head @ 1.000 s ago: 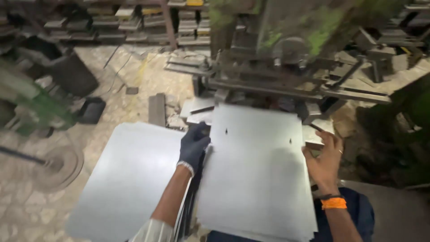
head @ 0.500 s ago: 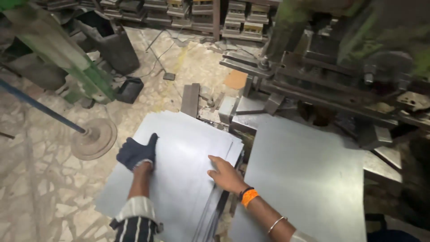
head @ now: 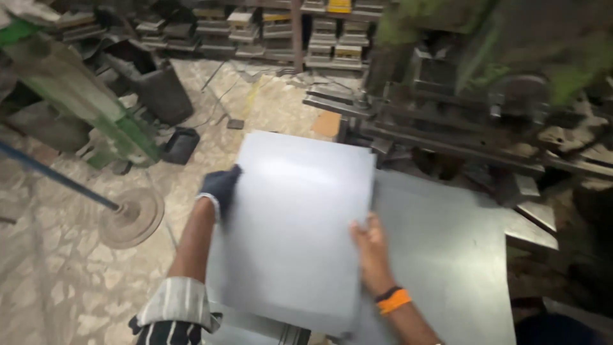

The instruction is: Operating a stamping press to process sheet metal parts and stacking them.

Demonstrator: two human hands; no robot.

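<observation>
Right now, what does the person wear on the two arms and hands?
The left hand wears a dark blue fabric glove with a pale cuff; its forearm is bare up to a rolled, black-and-white striped sleeve. The right hand is bare, with an orange wristband and a thin dark band beside it.

The metal sheet (head: 294, 223) hides most left hand (head: 219, 187) fingers. The stack's near end is blurry.

We see metal sheet (head: 294, 230) between our hands: left hand (head: 220, 186) on left edge, right hand (head: 370, 246) on right edge. Second sheet (head: 447, 255) right, press machine (head: 472, 108) behind, shelves (head: 281, 25) farther back.
</observation>
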